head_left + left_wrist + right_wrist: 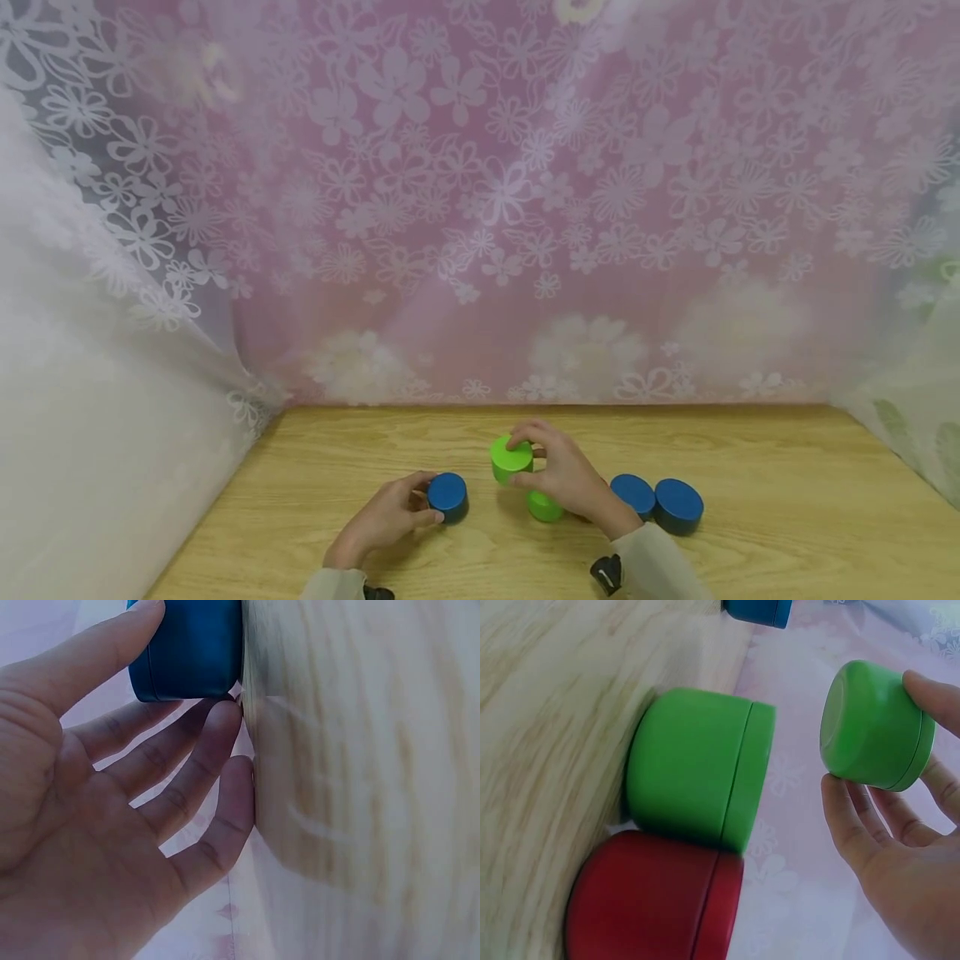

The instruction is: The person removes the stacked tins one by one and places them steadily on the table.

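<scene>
My left hand [384,517] grips a blue round lidded tin [447,493] by its side, thumb at the near edge and fingers behind. That tin stands upright at the table surface in the left wrist view. In my right hand [564,473], a bright green tin [874,726] is pinched between thumb and fingers, raised off the table with its lid up. Below it stands a second green tin [697,769], touching a red tin [645,900]. The right hand and wrist mostly hide the red tin in the head view.
Two blue tins, one [632,493] partly behind the right wrist and the other [679,507] beside it, stand on the right. The wood-grain table [360,442] ends at a pink flowered curtain [480,250], with pale sheeting on both sides.
</scene>
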Demonstrator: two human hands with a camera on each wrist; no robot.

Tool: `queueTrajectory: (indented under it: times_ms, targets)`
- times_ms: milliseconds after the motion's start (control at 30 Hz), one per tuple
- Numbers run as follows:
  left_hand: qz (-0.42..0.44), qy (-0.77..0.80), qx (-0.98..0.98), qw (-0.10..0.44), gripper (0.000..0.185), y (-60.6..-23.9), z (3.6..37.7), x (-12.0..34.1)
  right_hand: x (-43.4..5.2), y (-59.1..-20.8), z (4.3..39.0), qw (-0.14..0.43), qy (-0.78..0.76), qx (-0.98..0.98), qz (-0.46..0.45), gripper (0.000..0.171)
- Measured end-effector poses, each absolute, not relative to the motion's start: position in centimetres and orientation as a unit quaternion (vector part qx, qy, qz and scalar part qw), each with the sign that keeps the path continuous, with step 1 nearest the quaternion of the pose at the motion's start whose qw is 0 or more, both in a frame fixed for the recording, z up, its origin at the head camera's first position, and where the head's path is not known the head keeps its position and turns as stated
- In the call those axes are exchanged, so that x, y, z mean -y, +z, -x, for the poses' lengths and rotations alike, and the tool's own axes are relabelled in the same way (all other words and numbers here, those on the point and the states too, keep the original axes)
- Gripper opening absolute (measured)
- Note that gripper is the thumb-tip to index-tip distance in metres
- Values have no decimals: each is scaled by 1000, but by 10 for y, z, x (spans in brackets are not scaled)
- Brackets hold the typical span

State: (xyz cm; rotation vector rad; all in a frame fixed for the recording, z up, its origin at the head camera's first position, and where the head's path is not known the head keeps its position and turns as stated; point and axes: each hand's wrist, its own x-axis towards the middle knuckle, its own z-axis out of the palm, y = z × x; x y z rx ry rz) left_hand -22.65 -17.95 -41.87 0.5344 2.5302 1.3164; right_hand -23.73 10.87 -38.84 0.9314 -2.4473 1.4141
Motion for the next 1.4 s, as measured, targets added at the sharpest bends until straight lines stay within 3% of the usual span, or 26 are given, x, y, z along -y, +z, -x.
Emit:
queueTrajectory:
  times_ms: [1400]
  targets:
    - [-195, 434, -873, 105, 55, -422, 227, 179, -161, -391, 234, 108, 469, 832, -275, 31]
